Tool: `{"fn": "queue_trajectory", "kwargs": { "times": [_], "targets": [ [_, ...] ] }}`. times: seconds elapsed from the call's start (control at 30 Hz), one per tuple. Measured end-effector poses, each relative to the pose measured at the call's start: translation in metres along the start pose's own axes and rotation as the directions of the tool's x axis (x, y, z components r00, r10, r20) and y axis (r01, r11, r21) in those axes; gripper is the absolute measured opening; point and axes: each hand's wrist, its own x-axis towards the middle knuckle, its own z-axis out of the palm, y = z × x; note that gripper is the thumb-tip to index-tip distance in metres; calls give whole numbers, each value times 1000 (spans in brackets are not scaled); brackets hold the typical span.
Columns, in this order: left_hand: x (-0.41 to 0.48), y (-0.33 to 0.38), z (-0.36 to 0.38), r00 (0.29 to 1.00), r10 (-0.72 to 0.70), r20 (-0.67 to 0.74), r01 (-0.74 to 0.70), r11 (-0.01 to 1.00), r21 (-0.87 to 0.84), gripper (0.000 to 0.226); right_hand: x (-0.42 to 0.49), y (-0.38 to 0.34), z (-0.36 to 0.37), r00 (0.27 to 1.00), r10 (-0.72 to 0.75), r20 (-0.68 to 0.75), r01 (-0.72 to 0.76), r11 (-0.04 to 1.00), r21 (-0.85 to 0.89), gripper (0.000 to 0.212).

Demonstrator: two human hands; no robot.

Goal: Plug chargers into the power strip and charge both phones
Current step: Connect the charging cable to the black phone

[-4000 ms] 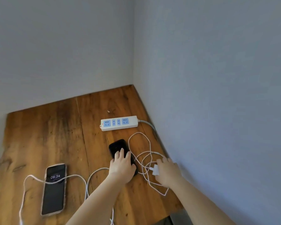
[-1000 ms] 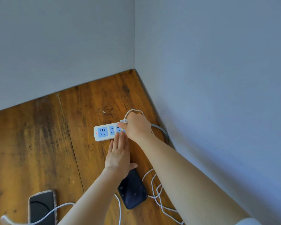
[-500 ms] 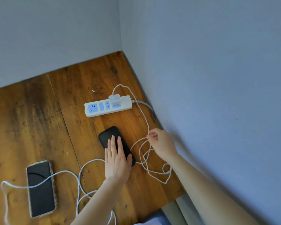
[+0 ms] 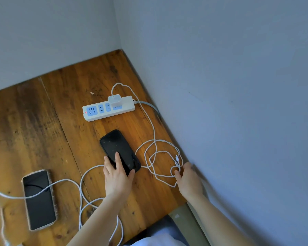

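Observation:
A white power strip (image 4: pixel 103 112) with blue sockets lies near the table's far corner. A white charger block (image 4: pixel 114 100) is plugged into its right socket. Its white cable (image 4: pixel 153 132) runs down into a loose tangle by the wall. My right hand (image 4: pixel 188 180) pinches that cable just below its free plug end (image 4: pixel 177 158). A black phone (image 4: pixel 119 150) lies face up mid-table, and my left hand (image 4: pixel 116 176) rests flat on its near end. A second phone (image 4: pixel 39 199) in a clear case lies at the left, with another white cable (image 4: pixel 64 181) draped across it.
The wooden table (image 4: pixel 43 121) fits into a corner of two grey walls; the right wall runs close beside my right hand. The second cable loops toward the table's front edge (image 4: pixel 149 224) between the two phones.
The charger went into the strip's right socket a second ago. Since then my right hand has drawn back along the cable to near its free end. My left hand stays on the black phone.

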Motion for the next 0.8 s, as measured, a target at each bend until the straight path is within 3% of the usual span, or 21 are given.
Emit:
{"fn": "queue_trajectory", "kwargs": {
  "times": [0.23,0.33,0.57,0.7,0.8],
  "targets": [
    [13,10,-6,989,-129,-74,118,983,-141,99,3,2,6,1000,-10,-17,11,997,78,12],
    [22,21,-11,960,-266,-84,233,930,-285,111,4,5,6,999,-44,-6,44,996,80,14],
    [41,29,-27,890,-455,41,445,844,-298,133,-1,5,1,992,-97,-83,96,995,-16,16],
    [35,34,-33,896,-442,37,430,845,-319,118,-11,3,-1,984,-104,-145,125,981,145,9],
    [28,33,-37,916,-399,32,387,864,-323,69,-22,-5,-5,985,-31,-168,88,935,345,20]
  ]
}}
